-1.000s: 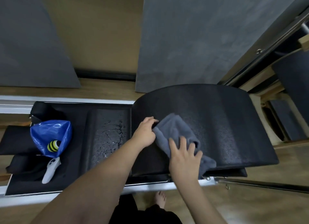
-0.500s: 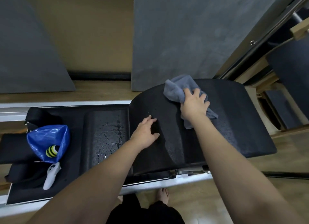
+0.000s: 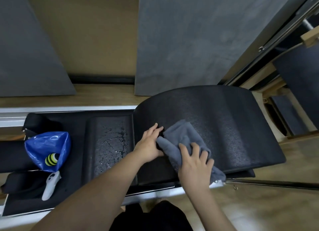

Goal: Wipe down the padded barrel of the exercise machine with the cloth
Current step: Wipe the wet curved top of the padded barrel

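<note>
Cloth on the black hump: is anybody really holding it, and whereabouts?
The right hand presses the grey cloth flat at its near end; the left hand rests beside its left edge, gripping nothing.

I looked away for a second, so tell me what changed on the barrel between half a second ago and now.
The right hand pulled the grey cloth from the far crest of the padded barrel back down to its near edge, pressing it flat throughout. The left hand stayed braced on the barrel's left side; the cloth now touches it. The blue bag, white controller and wet pad did not move.
</note>
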{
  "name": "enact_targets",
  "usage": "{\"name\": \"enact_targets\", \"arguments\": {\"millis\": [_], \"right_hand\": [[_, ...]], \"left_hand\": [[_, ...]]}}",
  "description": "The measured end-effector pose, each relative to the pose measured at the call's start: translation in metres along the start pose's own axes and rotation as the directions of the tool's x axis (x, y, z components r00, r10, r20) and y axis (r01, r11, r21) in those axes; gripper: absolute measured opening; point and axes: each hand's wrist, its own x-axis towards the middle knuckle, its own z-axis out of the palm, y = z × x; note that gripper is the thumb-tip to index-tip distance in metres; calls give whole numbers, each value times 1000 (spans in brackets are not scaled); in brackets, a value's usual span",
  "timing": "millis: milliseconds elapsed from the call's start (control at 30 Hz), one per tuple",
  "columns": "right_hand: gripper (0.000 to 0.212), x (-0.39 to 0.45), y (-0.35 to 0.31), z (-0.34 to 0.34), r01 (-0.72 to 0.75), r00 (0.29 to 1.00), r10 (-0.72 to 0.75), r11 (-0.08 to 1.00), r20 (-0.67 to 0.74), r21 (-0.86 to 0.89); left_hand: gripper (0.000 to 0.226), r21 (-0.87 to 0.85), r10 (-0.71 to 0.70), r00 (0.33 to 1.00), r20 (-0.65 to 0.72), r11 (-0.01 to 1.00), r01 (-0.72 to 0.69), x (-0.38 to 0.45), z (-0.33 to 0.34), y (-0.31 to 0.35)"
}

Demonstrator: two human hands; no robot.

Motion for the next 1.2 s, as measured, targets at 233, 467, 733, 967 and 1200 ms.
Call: {"name": "enact_targets", "arguments": {"millis": [233, 467, 733, 967, 1200], "right_hand": [[41, 150, 15, -8, -127, 989, 123, 990, 82, 53], [47, 148, 10, -8, -98, 993, 95, 994, 73, 43], [60, -15, 18, 2, 157, 987, -158, 985, 9, 68], [52, 88, 27, -7, 115, 991, -118, 991, 55, 64], [51, 143, 16, -14, 103, 984, -114, 991, 139, 82]], "left_hand": [[111, 27, -19, 1000, 17, 999, 19, 0, -2, 6], [100, 67, -35, 999, 12, 997, 34, 3, -7, 8], [78, -104, -107, 992, -67, 990, 100, 1, 17, 15], [90, -459, -464, 875, -138, 813, 358, -12, 58, 17], [104, -498, -476, 871, -120, 788, 362, -6, 60, 10]]}}
